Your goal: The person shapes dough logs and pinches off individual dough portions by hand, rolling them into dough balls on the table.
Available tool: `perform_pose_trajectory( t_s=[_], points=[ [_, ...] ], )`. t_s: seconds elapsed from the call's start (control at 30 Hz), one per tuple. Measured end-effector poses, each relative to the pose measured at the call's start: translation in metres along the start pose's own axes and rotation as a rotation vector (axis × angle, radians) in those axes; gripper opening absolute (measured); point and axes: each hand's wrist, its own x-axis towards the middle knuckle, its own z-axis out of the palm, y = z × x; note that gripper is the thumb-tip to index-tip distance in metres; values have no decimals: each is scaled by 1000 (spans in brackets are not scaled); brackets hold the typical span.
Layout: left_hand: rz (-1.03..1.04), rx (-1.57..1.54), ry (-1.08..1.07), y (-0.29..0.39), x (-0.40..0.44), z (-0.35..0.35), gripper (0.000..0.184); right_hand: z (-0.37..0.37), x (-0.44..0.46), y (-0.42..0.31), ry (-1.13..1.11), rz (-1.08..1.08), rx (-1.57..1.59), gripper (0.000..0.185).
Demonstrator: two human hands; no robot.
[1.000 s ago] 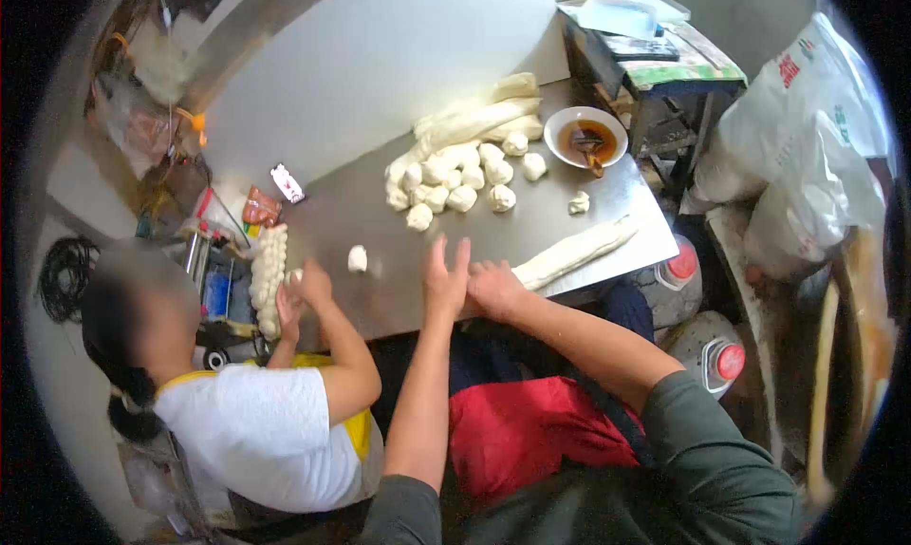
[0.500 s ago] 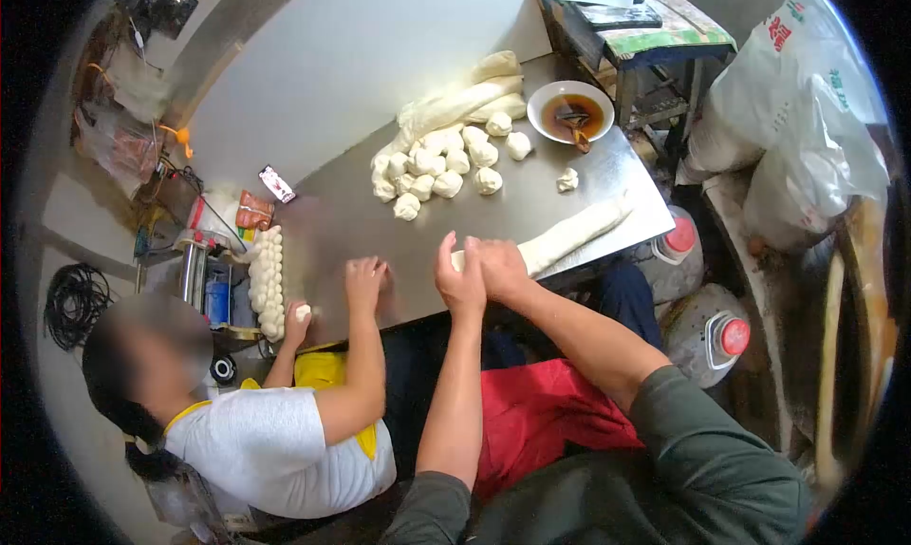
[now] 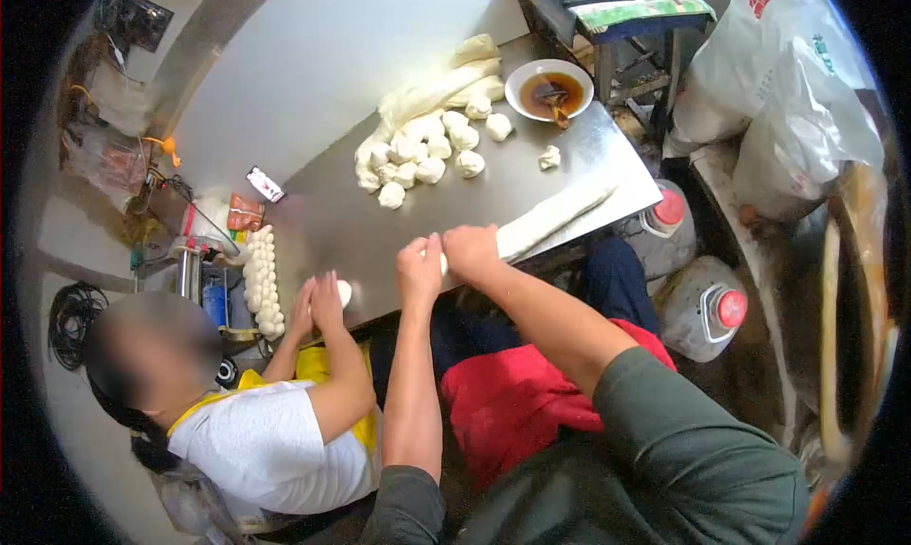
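Note:
A long roll of dough (image 3: 555, 220) lies along the table's front edge at the right. My right hand (image 3: 472, 253) is closed around the roll's left end. Beside it, my left hand (image 3: 419, 271) is closed on a small bit of dough that shows between the two hands. Past my hands lies a heap of dough balls (image 3: 408, 156), with long dough strips (image 3: 441, 84) behind it. One small dough piece (image 3: 549, 158) sits apart, near a white bowl (image 3: 514, 91) of brown liquid with a utensil in it.
A co-worker (image 3: 275, 441) at the left has both hands together by a dough ball (image 3: 343, 293). Near them are rows of dough balls (image 3: 261, 284), a phone (image 3: 266, 184) and a machine (image 3: 190, 274). Jugs (image 3: 702, 308) and white sacks (image 3: 807, 127) stand at the right.
My left hand has gone from open to closed on the dough at the roll's end, and my hands have drawn slightly apart. The co-worker's hands have come together. The view has shifted.

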Motion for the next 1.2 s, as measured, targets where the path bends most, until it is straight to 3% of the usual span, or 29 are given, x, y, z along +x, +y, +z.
perform_pose_trajectory(
  t_s=[0.07,0.1,0.13,0.2,0.23,0.3,0.33,0.4,0.43,0.5,0.53,0.6,0.63,0.67,0.73,0.87,0.9,0.93,1.0,1.03,1.2],
  points=[
    [-240,-443,-268,30,-13,-18,36,-6,16,5,18,101,99,20],
    [-49,-236,-57,43,-17,-24,40,-6,19,7,112,39,88,23],
    [-143,-296,-28,34,-12,-32,37,-17,25,8,-139,36,183,44],
    [151,-46,233,-4,4,-22,45,-22,5,14,-36,-82,-26,42],
    [156,-61,239,-10,8,-13,45,-22,-2,19,-28,-81,-41,42],
    [-25,-147,139,-16,12,4,58,-20,-16,32,-66,-265,-157,38],
    [-182,-317,65,4,8,15,57,-8,-16,40,70,-382,-209,30],
    [-227,-271,-190,5,19,37,53,7,-15,54,230,-436,-123,35],
    [-224,-271,-197,1,18,47,53,-1,-18,55,232,-428,-124,35],
    [-299,-587,-303,4,14,61,44,-15,-24,59,308,-290,106,36],
    [-295,-587,-313,7,11,60,44,-17,-24,62,313,-281,105,36],
    [-55,-263,-281,9,3,50,27,-18,-26,63,309,-199,32,36],
    [-96,-352,-153,14,-2,57,20,-21,-25,60,279,-197,6,26],
    [-94,-346,-149,19,-8,62,20,-18,-24,57,282,-202,11,26],
    [-27,-252,114,29,-14,74,22,-8,-18,60,263,-141,144,20],
    [10,-327,261,47,-11,85,27,2,-16,62,384,-142,150,21],
    [-141,-558,143,41,0,85,31,-11,-22,54,268,-79,52,20],
    [-144,-557,152,33,2,83,31,-7,-20,52,264,-88,51,20],
    [-200,-273,77,27,5,77,35,-2,-18,47,273,-46,-17,18],
    [-101,-275,204,27,4,81,39,0,-18,45,285,-57,-59,16],
    [18,-135,108,11,10,68,37,4,-15,44,239,0,12,14]
  ],
)
